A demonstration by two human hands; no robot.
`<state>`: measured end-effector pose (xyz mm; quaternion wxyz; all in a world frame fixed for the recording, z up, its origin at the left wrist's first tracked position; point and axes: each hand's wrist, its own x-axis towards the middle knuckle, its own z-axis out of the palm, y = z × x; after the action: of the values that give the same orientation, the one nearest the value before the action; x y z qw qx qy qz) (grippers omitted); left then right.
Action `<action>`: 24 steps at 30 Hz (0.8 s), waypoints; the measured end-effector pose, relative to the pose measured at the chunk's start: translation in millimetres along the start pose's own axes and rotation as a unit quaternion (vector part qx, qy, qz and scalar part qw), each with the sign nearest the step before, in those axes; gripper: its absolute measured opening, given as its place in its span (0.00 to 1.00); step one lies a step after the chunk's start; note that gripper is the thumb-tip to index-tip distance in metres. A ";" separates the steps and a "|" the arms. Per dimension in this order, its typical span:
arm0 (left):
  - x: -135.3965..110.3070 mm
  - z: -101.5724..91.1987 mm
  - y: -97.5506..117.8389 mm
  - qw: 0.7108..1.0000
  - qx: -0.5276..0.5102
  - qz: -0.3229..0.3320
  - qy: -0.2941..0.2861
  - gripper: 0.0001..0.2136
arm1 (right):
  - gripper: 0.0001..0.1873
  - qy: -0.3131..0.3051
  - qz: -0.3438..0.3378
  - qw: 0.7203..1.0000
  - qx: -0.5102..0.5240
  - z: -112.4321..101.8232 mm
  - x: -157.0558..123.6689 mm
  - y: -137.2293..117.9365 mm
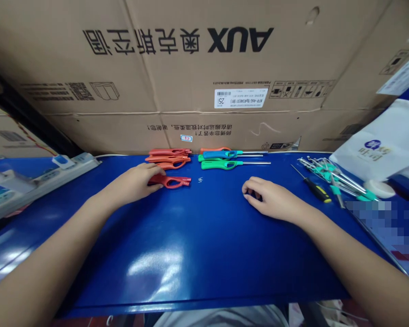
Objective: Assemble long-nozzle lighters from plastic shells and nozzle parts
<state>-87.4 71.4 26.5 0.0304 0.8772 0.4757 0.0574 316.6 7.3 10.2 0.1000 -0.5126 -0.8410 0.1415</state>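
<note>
My left hand (139, 181) is closed around the rear end of a red lighter handle (179, 182), which lies on the blue table with its trigger opening pointing right. Behind it are several red and orange lighter handles (168, 159) without metal tubes. My right hand (267, 198) rests on the table to the right, its fingers loosely curled toward the thumb, and I see nothing in it. Between the hands, further back, are several lighters with metal tubes: a blue one (218, 155), a green one (218, 165) and others. A few tiny white pieces (200, 180) lie beside the red handle.
A yellow-black screwdriver (318, 190) and a pile of metal lighter tubes with green collars (337, 175) lie at right, near a white bag (368, 136). Power strips (64, 168) run along the left. A large cardboard box (184, 95) stands behind the table (204, 254).
</note>
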 end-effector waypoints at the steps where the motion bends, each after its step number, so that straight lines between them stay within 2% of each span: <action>1: -1.7 -3.4 2.1 1.000 -0.008 0.003 -0.010 0.13 | 0.05 -0.002 -0.003 1.000 -0.001 -0.6 -0.5 -0.2; 6: -10.8 -18.9 18.7 0.990 -0.084 0.007 -0.113 0.09 | 0.06 -0.024 -0.026 0.999 -0.014 -3.7 -2.9 -1.7; 10: -13.5 -19.3 48.9 0.973 -0.146 0.038 -0.176 0.09 | 0.08 -0.055 -0.065 0.996 -0.002 -5.0 -4.7 -6.4; 14: -11.5 -4.0 80.9 0.962 -0.207 0.096 -0.147 0.10 | 0.17 -0.056 -0.104 0.993 0.022 -3.3 -4.5 -16.9; 17: -8.9 12.0 93.5 0.967 -0.207 0.131 -0.070 0.12 | 0.31 -0.051 -0.140 0.988 0.044 2.0 -3.4 -27.0; 18: -8.1 16.6 95.4 0.968 -0.200 0.144 -0.051 0.12 | 0.33 -0.052 -0.155 0.986 0.046 4.7 -3.0 -30.0; 21: -6.1 26.2 97.1 0.964 -0.201 0.173 -0.017 0.14 | 0.24 -0.048 -0.190 0.980 0.033 14.4 -1.8 -35.5; 24: -4.2 28.7 94.6 0.965 -0.208 0.157 0.015 0.15 | 0.19 -0.034 -0.194 0.979 0.041 21.3 -0.9 -34.6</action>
<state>-7.3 16.3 7.9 0.1958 0.9142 0.3102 0.1724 281.5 -11.4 1.9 0.1177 -0.3297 -0.9209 0.1715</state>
